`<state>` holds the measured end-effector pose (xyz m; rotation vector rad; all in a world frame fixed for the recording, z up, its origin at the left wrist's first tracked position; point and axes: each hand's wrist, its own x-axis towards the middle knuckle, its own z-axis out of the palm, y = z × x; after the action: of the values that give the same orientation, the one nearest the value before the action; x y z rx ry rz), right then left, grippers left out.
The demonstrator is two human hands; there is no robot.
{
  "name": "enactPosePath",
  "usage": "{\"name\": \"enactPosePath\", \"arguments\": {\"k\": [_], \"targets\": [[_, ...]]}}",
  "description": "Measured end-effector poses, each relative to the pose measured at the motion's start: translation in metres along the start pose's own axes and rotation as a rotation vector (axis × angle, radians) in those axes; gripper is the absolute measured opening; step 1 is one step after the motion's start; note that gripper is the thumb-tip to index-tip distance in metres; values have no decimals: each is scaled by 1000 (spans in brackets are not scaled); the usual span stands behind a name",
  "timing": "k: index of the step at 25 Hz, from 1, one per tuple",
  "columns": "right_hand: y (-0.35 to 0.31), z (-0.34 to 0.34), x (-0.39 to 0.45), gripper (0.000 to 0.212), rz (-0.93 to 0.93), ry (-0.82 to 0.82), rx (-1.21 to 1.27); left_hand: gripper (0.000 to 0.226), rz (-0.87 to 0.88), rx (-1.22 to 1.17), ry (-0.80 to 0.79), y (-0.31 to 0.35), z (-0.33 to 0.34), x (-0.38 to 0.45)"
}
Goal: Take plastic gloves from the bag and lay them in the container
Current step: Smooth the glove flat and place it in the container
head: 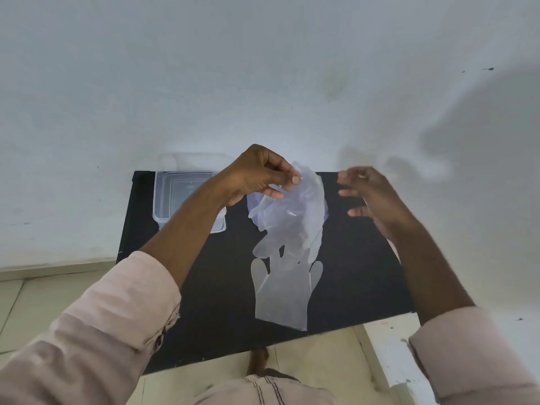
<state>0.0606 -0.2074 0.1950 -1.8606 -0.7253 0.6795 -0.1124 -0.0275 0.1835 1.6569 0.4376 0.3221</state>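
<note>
Clear plastic glove lies flat on the black mat, below your fingers. Your left hand pinches a second glove hanging from thumb and forefinger; right hand open, empty. Container sits beyond your left wrist.

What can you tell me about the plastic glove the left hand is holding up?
The plastic glove is thin, translucent, whitish film, crumpled and hanging limp. The left hand pinches its upper edge between thumb and fingers, above the black table. Its finger parts dangle downward and overlap a second glove lying flat there; whether they touch is unclear. The right hand is open beside it, not touching. It is not in the container.
</note>
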Motion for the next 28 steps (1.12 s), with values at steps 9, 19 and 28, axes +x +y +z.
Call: {"name": "enactPosePath", "arguments": {"k": [9,19,28], "targets": [[34,51,33,39,216,-416,522,26,-63,49,-6,-1,-26,-16],[20,63,65,1,36,-329,339,19,-204,-26,246,-28,-42,-11],[44,51,99,15,149,-384,367,18,-259,-95,415,-34,-23,9]]}}
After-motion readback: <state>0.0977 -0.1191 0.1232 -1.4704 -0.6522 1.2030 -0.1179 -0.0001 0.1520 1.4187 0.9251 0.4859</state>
